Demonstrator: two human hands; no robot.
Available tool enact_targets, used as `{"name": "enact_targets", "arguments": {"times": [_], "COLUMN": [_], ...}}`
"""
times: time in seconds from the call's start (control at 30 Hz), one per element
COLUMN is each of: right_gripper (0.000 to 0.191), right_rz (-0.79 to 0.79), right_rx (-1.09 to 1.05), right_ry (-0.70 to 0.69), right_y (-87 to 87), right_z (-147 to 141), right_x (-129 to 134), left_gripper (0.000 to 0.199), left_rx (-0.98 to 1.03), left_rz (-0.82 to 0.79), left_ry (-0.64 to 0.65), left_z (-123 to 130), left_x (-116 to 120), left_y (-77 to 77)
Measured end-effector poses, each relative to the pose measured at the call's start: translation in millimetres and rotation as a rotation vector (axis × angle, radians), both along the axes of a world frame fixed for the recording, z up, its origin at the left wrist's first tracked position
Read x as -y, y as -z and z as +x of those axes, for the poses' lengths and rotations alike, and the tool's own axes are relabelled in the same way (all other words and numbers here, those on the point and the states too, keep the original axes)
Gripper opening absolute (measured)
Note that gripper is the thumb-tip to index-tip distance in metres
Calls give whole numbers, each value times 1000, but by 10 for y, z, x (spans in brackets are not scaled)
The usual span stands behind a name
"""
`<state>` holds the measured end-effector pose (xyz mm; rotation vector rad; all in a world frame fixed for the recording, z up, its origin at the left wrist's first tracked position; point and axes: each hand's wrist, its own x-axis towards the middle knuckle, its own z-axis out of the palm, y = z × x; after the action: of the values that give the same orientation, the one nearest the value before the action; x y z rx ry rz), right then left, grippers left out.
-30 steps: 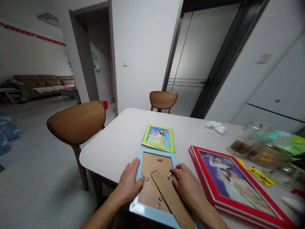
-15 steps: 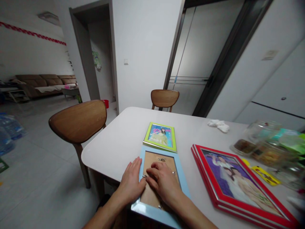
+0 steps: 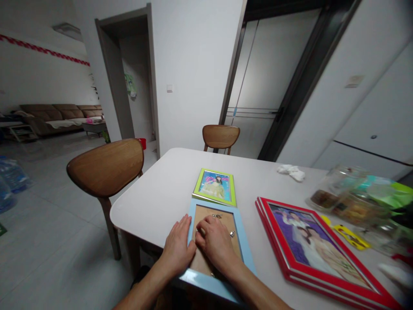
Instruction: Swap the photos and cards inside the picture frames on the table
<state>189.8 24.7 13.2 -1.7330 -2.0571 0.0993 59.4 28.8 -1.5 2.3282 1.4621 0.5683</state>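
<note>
A light blue frame (image 3: 244,241) is laid face down at the near edge of the white tabletop (image 3: 161,193), its brown backing board turned up. The left hand (image 3: 177,247) is pressed flat, fingers extended, on the frame's left border; nothing is gripped. The right hand (image 3: 215,245) is rested palm-down on the backing board, fingers curled at a small metal clip near the left inner edge; whether the clip is pinched cannot be told. A green frame (image 3: 215,187) is set face up just beyond the blue one, touching or nearly so. Red frames (image 3: 318,249) are stacked to the right. Jars (image 3: 348,202) and a crumpled tissue (image 3: 292,171) are seen farther right.
</note>
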Motion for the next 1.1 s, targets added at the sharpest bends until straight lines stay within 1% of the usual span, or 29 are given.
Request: {"name": "enact_targets", "arguments": {"times": [0.1,0.17,0.27,0.33,0.4,0.5,0.6,0.67,0.77,0.83,0.9,1.1], "right_gripper": [18,22,25,25,23,12,10,16,34,37,35,32], "right_rz": [-35,-77,-192,-293,-348,-302,-246,-231,-192,-186,-188,-152], "right_rx": [-122,-204,-268,-266,-238,-190,-178,-193,-193,-149,-120,-145], "right_ry": [-56,-107,-246,-339,-373,-331,-285,-240,-72,18,40,54], "right_y": [-11,-46,-125,-173,-194,-161,-105,-85,-83,-92,-103,-181], "right_z": [98,216,418,511,536,484,437,441,466,466,449,433], "right_x": [-30,2,159,296,405,467,455,449,455,460,458,443], "left_gripper": [58,59,59,59,59,58,58,58,58,58,57,52], "left_rx": [6,14,32,40,41,37,36,46,82,113,137,177], "left_rz": [1,-2,-13,-21,-25,-21,-35,-48,-47,-43,-41,-59], "left_ry": [-14,-24,-29,-31,-37,-44,-42,-46,-47,-51,-66,-70], "left_z": [-2,-4,-3,2,8,16,14,10,3,1,1,14], "left_x": [-3,-8,-14,-17,-19,-18,-12,-7,-3,-4,-8,-14], "left_y": [13,16,-1,-20,-36,-48,-53,-53,-45,-33,-19,-7]}}
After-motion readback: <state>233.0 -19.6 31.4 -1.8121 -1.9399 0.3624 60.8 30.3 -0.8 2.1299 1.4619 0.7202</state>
